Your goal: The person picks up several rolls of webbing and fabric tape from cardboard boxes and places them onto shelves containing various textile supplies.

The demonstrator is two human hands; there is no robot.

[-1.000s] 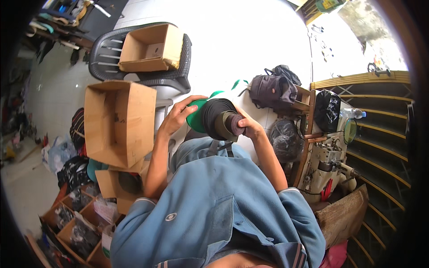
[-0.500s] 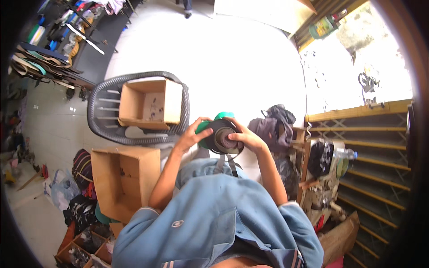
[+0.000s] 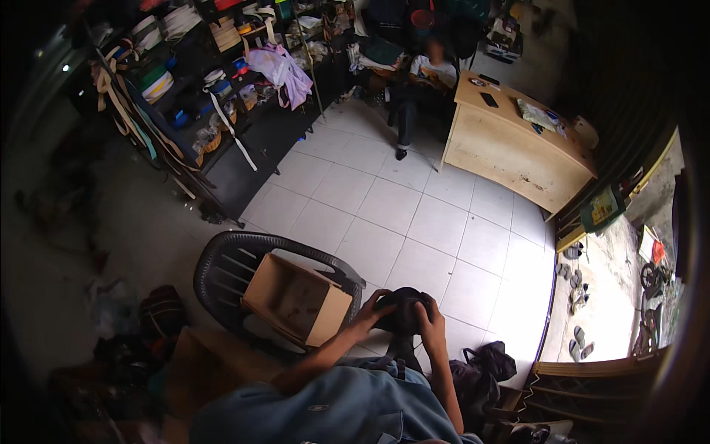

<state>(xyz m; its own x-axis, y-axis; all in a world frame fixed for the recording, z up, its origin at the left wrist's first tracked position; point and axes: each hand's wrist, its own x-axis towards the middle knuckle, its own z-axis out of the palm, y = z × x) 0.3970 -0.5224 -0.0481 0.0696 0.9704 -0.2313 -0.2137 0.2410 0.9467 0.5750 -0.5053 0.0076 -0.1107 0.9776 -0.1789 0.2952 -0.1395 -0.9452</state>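
Observation:
In front of my body I hold a black rounded object (image 3: 403, 312) up between both hands. Its exact kind does not show in the dim light. My left hand (image 3: 372, 314) curls its fingers round the left side. On the other side my right hand (image 3: 431, 318) grips the edge, with its thumb over the front. Just left of my hands, an open cardboard box (image 3: 336, 314) rests tilted on the seat of a black plastic chair (image 3: 222, 248). Small dark bits lie inside the box.
A second cardboard box (image 3: 200, 370) sits in shadow at my lower left. Dark bags (image 3: 477, 370) lie at my right. Ahead, a person (image 3: 418, 92) sits beside a wooden desk (image 3: 492, 148). A shelf with belts and straps (image 3: 140, 122) stands at far left.
The view has tipped up, bringing the desk and seated person into sight, and the picture is darker. The held object has turned; its green parts and ringed face no longer show.

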